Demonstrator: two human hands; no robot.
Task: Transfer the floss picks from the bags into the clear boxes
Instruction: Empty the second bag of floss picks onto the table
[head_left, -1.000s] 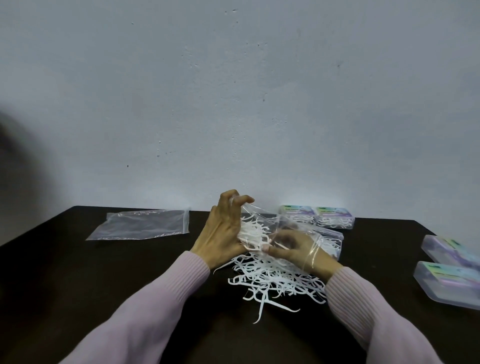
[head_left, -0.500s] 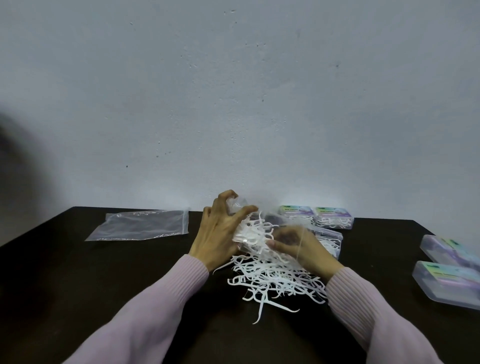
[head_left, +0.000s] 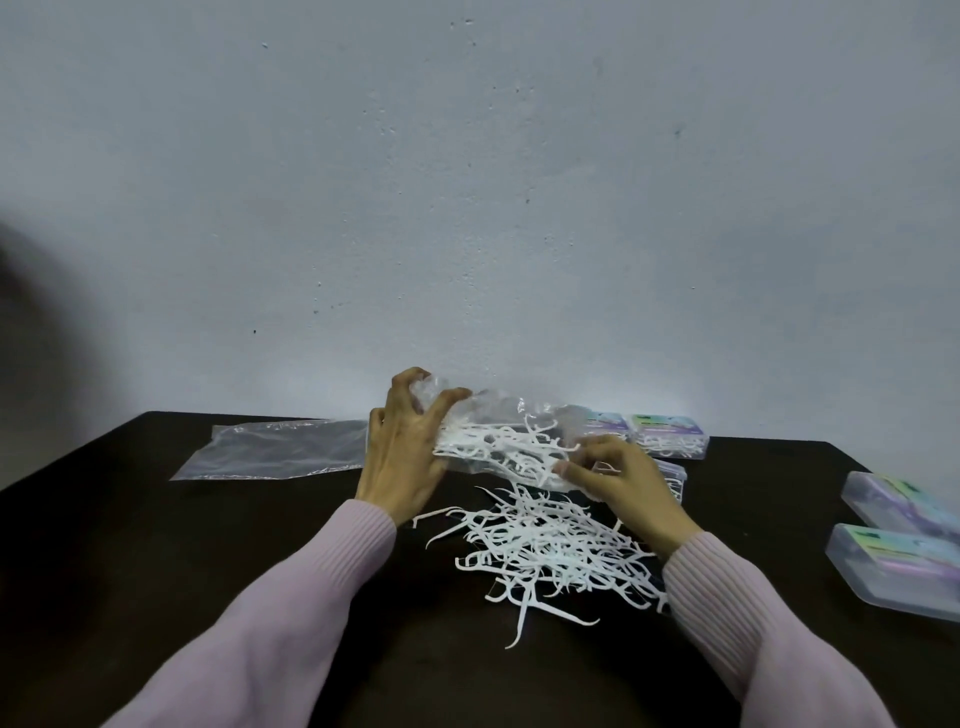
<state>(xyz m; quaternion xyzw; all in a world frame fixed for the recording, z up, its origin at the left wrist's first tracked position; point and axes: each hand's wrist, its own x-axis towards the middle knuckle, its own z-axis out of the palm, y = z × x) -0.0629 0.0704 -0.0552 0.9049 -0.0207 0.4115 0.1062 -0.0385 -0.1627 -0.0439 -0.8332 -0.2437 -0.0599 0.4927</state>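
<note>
A crumpled clear plastic bag (head_left: 498, 421) with white floss picks inside hangs just above the dark table. My left hand (head_left: 402, 457) grips its left end with curled fingers. My right hand (head_left: 618, 478) pinches its right, lower end. Below the bag lies a loose pile of white floss picks (head_left: 550, 551) on the table. Two clear boxes (head_left: 667, 434) with picks inside stand behind the bag, and a third clear box (head_left: 675, 475) is partly hidden behind my right hand.
An empty flat plastic bag (head_left: 280, 449) lies at the back left of the table (head_left: 130, 545). Two closed clear boxes (head_left: 898, 566) with coloured labels sit at the right edge. A pale wall rises right behind the table.
The bag has been lifted and stretched sideways between my hands; my left hand bunched up its end, and my right hand shifted slightly right. The pile on the table looks unchanged.
</note>
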